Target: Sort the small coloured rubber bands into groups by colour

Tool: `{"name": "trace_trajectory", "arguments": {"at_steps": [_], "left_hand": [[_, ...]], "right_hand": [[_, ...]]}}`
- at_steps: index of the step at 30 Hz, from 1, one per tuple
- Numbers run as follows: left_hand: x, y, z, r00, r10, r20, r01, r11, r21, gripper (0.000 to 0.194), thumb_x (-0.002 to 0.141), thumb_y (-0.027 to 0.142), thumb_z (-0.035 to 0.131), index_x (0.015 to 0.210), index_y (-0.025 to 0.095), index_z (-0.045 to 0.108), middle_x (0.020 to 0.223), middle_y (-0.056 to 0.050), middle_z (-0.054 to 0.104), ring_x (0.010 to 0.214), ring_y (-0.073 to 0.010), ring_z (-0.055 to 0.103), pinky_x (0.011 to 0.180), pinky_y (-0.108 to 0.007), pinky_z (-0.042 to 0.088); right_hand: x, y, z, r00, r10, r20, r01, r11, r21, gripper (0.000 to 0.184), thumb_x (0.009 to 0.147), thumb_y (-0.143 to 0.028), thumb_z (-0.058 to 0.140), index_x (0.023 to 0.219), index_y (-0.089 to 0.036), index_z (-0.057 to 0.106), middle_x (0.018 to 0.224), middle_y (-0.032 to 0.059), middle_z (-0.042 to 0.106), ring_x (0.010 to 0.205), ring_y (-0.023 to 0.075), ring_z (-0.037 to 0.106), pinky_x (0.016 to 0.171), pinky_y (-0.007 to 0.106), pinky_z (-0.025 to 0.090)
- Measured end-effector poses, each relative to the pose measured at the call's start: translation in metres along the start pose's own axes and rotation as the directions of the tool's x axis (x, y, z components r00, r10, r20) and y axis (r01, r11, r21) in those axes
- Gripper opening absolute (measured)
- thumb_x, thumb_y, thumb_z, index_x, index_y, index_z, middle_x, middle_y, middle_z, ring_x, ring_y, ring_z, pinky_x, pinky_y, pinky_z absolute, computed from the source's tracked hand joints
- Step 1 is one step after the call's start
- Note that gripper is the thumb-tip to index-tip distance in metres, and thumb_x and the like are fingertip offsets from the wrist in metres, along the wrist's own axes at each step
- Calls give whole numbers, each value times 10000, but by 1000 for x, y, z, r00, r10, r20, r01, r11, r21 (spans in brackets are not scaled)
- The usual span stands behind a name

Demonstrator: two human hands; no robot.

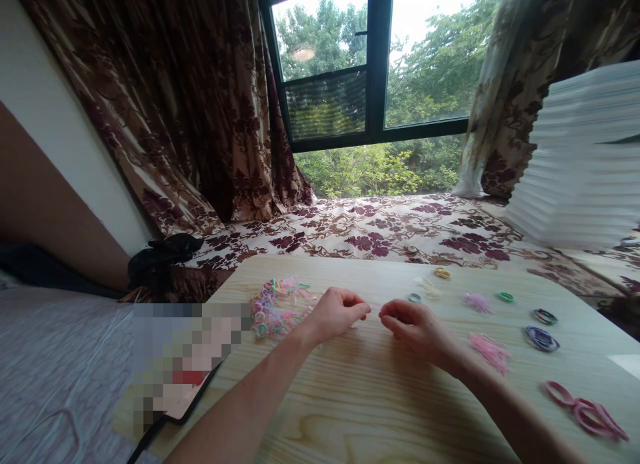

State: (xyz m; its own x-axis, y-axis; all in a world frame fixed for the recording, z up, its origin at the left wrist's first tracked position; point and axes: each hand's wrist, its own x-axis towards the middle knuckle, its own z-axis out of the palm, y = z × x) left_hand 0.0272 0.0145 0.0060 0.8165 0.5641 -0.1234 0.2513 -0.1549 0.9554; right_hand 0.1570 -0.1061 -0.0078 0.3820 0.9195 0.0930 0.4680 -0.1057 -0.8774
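Note:
Above the middle of the table, my left hand is closed in a pinch. My right hand faces it across a small gap, its fingers also pinched. Whatever either hand holds is too small to make out. A mixed heap of colourful hair ties and small elastic bands lies left of my left hand. Beyond my right hand are a teal hair tie, cream elastic bands and yellow hair ties. To its right lie lilac bands and a cluster of pink bands.
Farther right on the wooden table are a green hair tie, dark hair ties, purple ones and deep pink ones. A blurred flat object is at the left edge. A white pleated object stands back right.

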Motion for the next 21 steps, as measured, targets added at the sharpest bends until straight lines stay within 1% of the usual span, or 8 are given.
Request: {"name": "trace_trajectory", "arguments": {"at_steps": [4,8,12,16,21], "left_hand": [[0,-1,1,1000,4,12,-4,1000,9,280,659,358,602,743,104,682,681,-36,609,619,-107,507,577,-216,465],[1,-3,1,1000,11,18,-11,1000,17,295,664,361,596,766,99,684,693,-44,619,611,-108,503,550,-205,442],[1,-4,0,998,46,34,-48,997,65,285,662,339,595,769,96,696,661,-32,620,570,-96,481,522,-196,385],[1,-5,0,996,74,46,-79,992,97,264,660,297,593,771,84,702,618,-19,597,537,-78,435,492,-190,322],[1,-6,0,996,78,45,-82,993,90,283,669,322,588,775,85,702,642,-24,602,558,-87,444,509,-197,334]], "right_hand": [[0,-3,0,1000,9,-8,-9,1000,1,213,732,-367,544,712,-174,631,581,-13,555,555,112,484,494,217,395],[-1,-6,-1,1000,14,6,-14,1000,-4,245,752,-394,522,696,-174,618,576,-19,537,548,110,482,505,225,394],[-2,-7,-2,1000,12,3,-12,1000,5,243,752,-395,515,691,-178,608,572,-24,525,548,112,487,511,229,398],[-2,-9,-2,1000,4,-1,-4,1000,-25,235,741,-385,532,689,-174,621,575,-18,537,555,114,482,508,229,395],[-1,-5,-1,1000,-12,0,12,1000,-13,240,740,-390,530,680,-176,622,571,-23,538,549,111,474,513,232,390]]}}
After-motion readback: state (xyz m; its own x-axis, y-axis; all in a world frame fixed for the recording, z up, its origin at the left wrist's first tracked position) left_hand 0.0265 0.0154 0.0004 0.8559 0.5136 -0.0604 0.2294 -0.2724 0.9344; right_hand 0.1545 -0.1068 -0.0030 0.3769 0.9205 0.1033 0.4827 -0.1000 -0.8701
